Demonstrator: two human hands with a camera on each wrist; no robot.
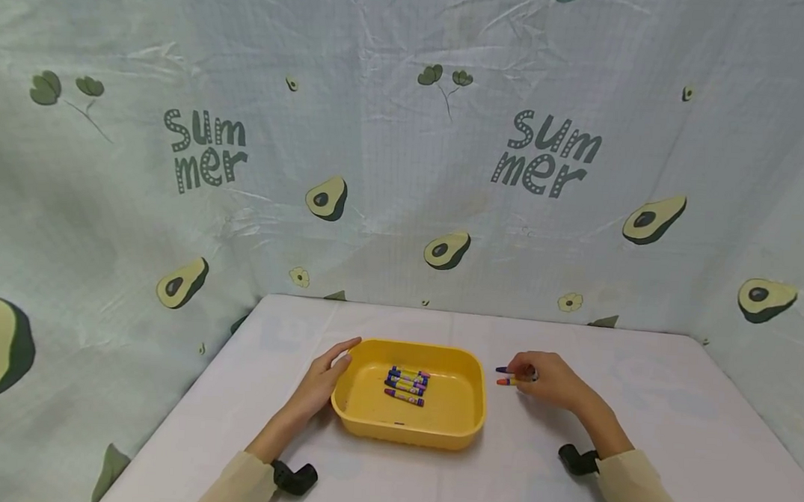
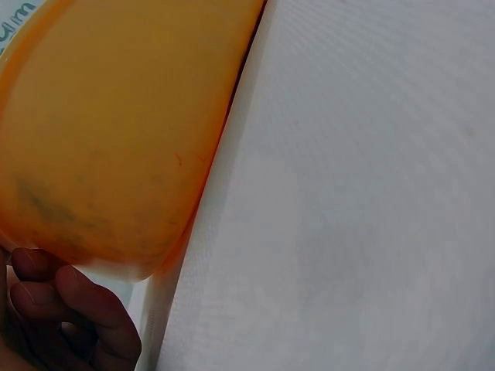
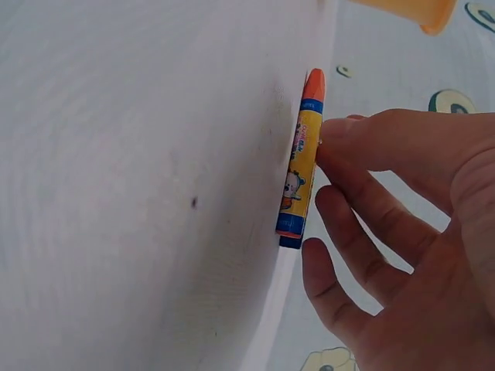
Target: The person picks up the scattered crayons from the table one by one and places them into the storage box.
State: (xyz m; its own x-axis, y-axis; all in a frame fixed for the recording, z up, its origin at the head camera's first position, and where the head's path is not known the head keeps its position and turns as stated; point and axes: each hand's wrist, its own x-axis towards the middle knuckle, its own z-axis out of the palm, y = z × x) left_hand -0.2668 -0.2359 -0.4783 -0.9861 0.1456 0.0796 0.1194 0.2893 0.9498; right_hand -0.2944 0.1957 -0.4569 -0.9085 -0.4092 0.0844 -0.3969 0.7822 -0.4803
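My left hand (image 1: 322,382) holds the left side of a shallow yellow tray (image 1: 410,432); its curled fingers (image 2: 100,309) show by the tray's corner in the left wrist view. Several crayons (image 1: 404,396) with yellow-and-purple wrappers lie in a loose row inside the tray. Beyond the tray's right side, my right hand (image 1: 548,379) pinches a dark blue crayon (image 1: 503,370) between thumb and index finger, low over the table. An orange crayon (image 3: 302,158) lies right alongside it and covers most of it in the right wrist view. The other right fingers are loosely bent.
The table (image 1: 540,482) has a pale cloth cover. A pale curtain (image 1: 393,146) printed with avocados and lettering hangs behind the table and at its sides. Black wrist devices (image 1: 294,478) are strapped at both sleeve cuffs.
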